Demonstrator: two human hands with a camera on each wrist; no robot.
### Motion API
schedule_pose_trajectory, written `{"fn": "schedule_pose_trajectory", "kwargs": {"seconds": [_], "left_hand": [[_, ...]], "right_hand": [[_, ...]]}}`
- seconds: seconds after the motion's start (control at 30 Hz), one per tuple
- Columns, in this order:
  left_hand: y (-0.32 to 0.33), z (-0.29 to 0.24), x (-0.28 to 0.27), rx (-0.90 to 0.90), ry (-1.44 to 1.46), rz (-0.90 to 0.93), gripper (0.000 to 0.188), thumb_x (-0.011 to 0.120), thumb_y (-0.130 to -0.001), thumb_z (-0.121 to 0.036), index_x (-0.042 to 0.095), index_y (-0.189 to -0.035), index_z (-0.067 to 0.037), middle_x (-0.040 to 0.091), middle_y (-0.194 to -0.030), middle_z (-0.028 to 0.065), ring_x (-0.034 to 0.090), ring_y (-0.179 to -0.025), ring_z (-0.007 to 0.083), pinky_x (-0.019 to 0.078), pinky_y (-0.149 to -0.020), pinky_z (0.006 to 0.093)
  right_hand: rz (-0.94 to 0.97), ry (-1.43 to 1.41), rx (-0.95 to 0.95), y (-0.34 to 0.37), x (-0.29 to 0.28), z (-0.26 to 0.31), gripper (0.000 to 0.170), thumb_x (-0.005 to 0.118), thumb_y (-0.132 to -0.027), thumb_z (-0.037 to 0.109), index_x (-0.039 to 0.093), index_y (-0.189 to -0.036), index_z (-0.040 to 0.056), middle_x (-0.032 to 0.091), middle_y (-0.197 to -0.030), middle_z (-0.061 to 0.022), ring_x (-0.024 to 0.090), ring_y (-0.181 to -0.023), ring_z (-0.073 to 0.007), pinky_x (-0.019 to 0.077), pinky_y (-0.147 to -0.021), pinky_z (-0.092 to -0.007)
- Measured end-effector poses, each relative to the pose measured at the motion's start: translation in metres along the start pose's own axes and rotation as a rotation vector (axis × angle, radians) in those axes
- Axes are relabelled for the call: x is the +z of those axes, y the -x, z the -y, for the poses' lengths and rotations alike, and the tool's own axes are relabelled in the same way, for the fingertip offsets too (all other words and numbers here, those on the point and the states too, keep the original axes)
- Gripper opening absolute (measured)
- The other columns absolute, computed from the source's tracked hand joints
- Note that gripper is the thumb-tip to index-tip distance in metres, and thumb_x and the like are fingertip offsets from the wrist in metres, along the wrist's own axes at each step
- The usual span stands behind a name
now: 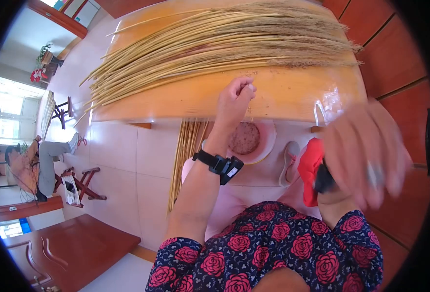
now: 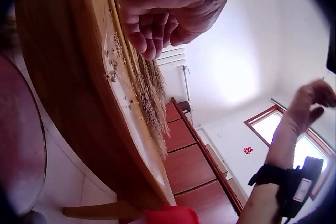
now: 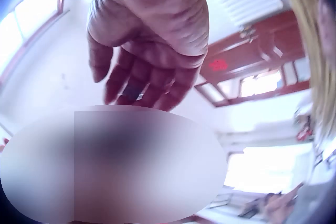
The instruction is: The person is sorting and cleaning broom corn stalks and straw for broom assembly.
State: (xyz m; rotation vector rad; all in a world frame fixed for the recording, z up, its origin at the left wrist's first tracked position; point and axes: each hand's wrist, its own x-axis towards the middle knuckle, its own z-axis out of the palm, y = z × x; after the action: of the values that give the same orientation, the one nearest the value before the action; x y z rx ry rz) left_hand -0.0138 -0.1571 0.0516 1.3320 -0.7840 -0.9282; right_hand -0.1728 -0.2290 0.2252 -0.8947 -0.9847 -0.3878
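Long straw-coloured stalks [image 1: 176, 53] with feathery seed heads [image 1: 312, 41] lie in a broad bundle across the wooden table [image 1: 176, 103]. Just below the bundle, over the table's near edge, is the left hand [image 1: 232, 107]; in the left wrist view this hand [image 2: 173, 8] has loosely curled fingers and nothing visible in them, with seed heads [image 2: 149, 98] beyond. The right hand [image 1: 366, 151] is raised at the right, blurred, away from the stalks. In the right wrist view the right hand [image 3: 149, 40] hangs with relaxed, slightly bent fingers, a ring on one, holding nothing visible.
Beneath the table edge stands a round basin [image 1: 261, 141] with brownish material inside. More stalks [image 1: 188, 151] lean beside it. Small loose seeds [image 2: 113, 64] dot the tabletop. Red cabinets [image 1: 395, 58] line the right; folding stools [image 1: 81, 185] and a seated person [image 1: 30, 165] are at the left.
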Motion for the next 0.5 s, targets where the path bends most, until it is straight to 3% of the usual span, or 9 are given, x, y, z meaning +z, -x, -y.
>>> {"fn": "schedule_pose_trajectory", "kwargs": {"seconds": [0.03,0.13,0.2,0.23,0.33,0.43,0.5], "left_hand": [[-0.003,0.002,0.001,0.005,-0.007,-0.025,0.025,0.052,-0.087,-0.012,0.054,-0.109,0.000,0.060,-0.093,0.0075,0.057,-0.079,0.0107,0.0465,-0.069,0.0226],[-0.009,0.012,0.000,0.004,0.021,-0.093,0.024,0.051,-0.088,-0.012,0.054,-0.109,0.000,0.061,-0.094,0.0082,0.058,-0.078,0.0111,0.0464,-0.069,0.0223],[-0.016,0.016,0.000,0.027,0.040,-0.090,0.023,0.050,-0.088,-0.012,0.054,-0.108,0.000,0.061,-0.093,0.0079,0.058,-0.077,0.0110,0.0463,-0.068,0.0221],[-0.016,0.017,-0.002,0.047,0.038,-0.082,0.023,0.050,-0.088,-0.011,0.054,-0.108,0.000,0.061,-0.092,0.0077,0.058,-0.077,0.0109,0.0463,-0.068,0.0221],[-0.012,0.012,-0.001,0.020,0.025,-0.127,0.022,0.051,-0.088,-0.011,0.054,-0.107,0.000,0.061,-0.090,0.0068,0.058,-0.076,0.0107,0.0466,-0.067,0.0220],[-0.014,0.013,0.001,0.015,0.018,-0.119,0.022,0.051,-0.088,-0.011,0.054,-0.106,0.000,0.061,-0.088,0.0065,0.058,-0.075,0.0105,0.0470,-0.067,0.0222],[-0.015,0.016,-0.002,0.032,0.007,-0.103,0.022,0.051,-0.088,-0.011,0.055,-0.106,0.000,0.061,-0.088,0.0067,0.058,-0.075,0.0105,0.0473,-0.067,0.0224]], "right_hand": [[0.257,-0.221,0.031,0.000,0.002,0.005,0.027,0.046,-0.090,0.018,0.062,-0.094,-0.0029,0.060,-0.090,-0.0179,0.061,-0.076,-0.0287,0.0491,-0.073,-0.0369],[0.413,-0.338,0.237,0.019,0.012,0.003,0.023,0.050,-0.088,0.015,0.060,-0.095,-0.0046,0.059,-0.087,-0.0166,0.059,-0.081,-0.0286,0.0482,-0.078,-0.0348],[-0.210,0.196,0.513,0.046,0.010,-0.006,0.024,0.052,-0.088,0.018,0.058,-0.100,-0.0019,0.060,-0.088,-0.0107,0.058,-0.083,-0.0207,0.0467,-0.076,-0.0294],[-0.905,0.755,0.646,0.060,0.008,-0.013,0.027,0.054,-0.088,0.022,0.057,-0.105,0.0009,0.061,-0.088,-0.0051,0.056,-0.082,-0.0128,0.0457,-0.073,-0.0252],[-1.101,0.886,0.657,0.109,-0.065,-0.039,0.022,0.056,-0.086,0.017,0.059,-0.100,0.0001,0.062,-0.092,-0.0044,0.055,-0.088,-0.0101,0.0445,-0.077,-0.0239],[-1.247,1.120,0.727,0.141,-0.089,-0.033,0.023,0.058,-0.083,0.014,0.059,-0.102,0.0027,0.063,-0.097,-0.0062,0.058,-0.089,-0.0143,0.0452,-0.077,-0.0256],[-1.093,1.589,0.734,0.153,-0.103,-0.030,0.026,0.059,-0.080,0.013,0.059,-0.106,0.0069,0.062,-0.101,-0.0063,0.057,-0.094,-0.0191,0.0440,-0.080,-0.0297]]}}
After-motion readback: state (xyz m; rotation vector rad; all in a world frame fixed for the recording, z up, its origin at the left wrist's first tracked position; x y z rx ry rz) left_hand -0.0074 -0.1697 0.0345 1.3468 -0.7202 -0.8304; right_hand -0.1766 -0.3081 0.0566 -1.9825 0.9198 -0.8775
